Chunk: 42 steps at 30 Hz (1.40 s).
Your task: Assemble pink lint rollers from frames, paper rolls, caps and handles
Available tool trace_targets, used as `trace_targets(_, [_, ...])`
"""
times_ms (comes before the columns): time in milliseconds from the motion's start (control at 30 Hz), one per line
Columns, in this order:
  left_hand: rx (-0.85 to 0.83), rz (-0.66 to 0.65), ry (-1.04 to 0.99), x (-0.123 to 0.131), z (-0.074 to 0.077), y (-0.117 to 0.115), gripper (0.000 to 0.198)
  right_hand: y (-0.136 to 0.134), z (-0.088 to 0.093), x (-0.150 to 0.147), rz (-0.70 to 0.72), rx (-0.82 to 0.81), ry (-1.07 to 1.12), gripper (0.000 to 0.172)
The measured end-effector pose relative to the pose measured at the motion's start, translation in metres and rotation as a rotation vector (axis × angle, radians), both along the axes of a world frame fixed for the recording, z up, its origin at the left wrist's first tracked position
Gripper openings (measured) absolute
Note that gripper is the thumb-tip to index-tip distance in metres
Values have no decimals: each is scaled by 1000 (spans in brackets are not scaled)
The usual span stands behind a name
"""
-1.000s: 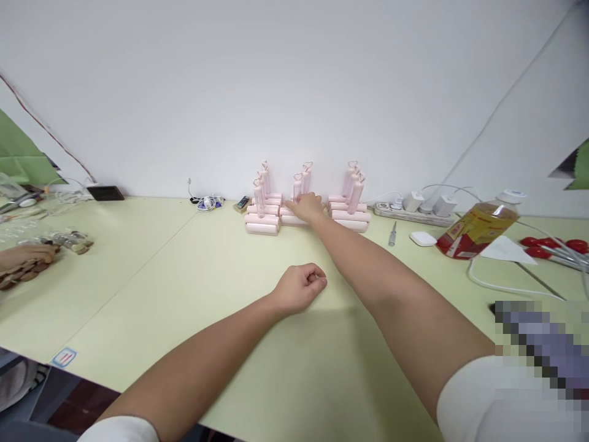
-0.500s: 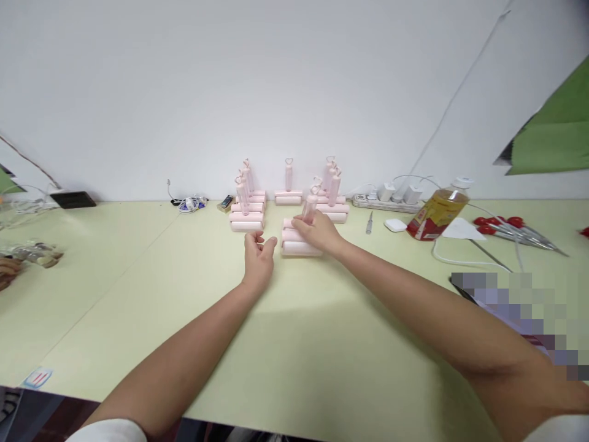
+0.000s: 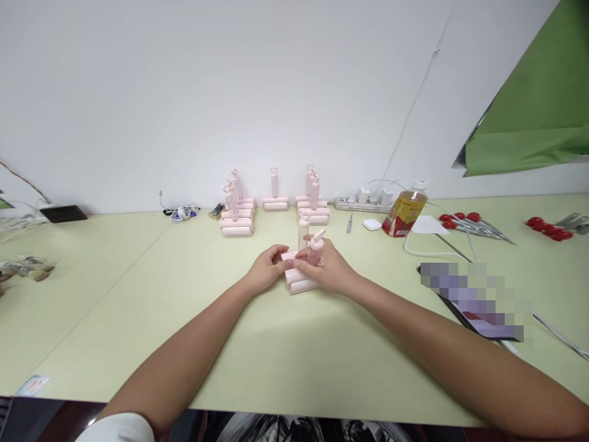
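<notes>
Two pale pink lint rollers stand one behind the other in front of me, the front lint roller nearer my body and the rear lint roller just beyond it. My right hand is closed around the front one's upright handle, whose loop top sticks out above the fingers. At their left ends, my left hand is closed with thumb and fingers on the pink roller bodies. The fingers partly hide where the two bodies meet. Farther back, similar rollers form a left row, a right row and a single lint roller.
A power strip, tea bottle, small screwdriver and white case lie right of the rollers. Red-ended tools, a phone and cables are farther right. A coiled cable lies at back left.
The rollers under my right hand have come nearer to me and turned slightly. My left hand has moved right, from beside them onto their left ends. The view has shifted right.
</notes>
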<state>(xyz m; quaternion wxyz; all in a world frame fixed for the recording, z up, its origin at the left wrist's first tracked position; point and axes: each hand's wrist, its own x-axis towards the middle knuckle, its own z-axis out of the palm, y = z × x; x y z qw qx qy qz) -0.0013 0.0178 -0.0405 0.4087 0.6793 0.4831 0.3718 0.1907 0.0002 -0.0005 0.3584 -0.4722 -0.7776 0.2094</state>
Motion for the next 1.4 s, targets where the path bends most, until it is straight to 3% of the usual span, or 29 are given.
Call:
trace_targets(133, [1,32,86,-9,2,5,54,1,0,25,-11,10,-36,26])
trace_targets(333, [-8,101,131,-43,10,11,55,26,-4,68,-352,-103,-88,32])
trace_targets(500, [-38,76,131,-66,13,13,65,61,-6,71,-350,-74,-114,34])
trace_targets(600, [-33,33,186,-66,10,12,80,77,-10,66,-350,-44,-99,34])
trace_targets(700, [-9,27,206,-63,4,13,76,85,-14,63,-362,-10,-55,33])
trace_targets(800, [13,8,10,-60,3,14,69,78,-15,63,-379,72,18,35])
trace_targets(933, [9,-69,-364,-54,17,9,69,39,-13,59,-413,332,307,35])
trace_targets(1000, [-18,-108,-462,-49,25,4,70,12,-11,50,-291,183,441,34])
trace_targets(1067, [-60,-155,-515,-42,31,-2,73,-14,-9,40,-50,-135,508,40])
trace_targets(1133, [-99,-200,-530,-33,33,-9,75,-35,-9,31,71,-361,354,41])
trace_targets(1233, [-121,-225,-488,-21,31,-20,71,-50,-11,25,181,-438,129,36])
trace_targets(1400, [-152,-195,-233,-11,30,-22,68,-53,-22,26,287,-550,128,20])
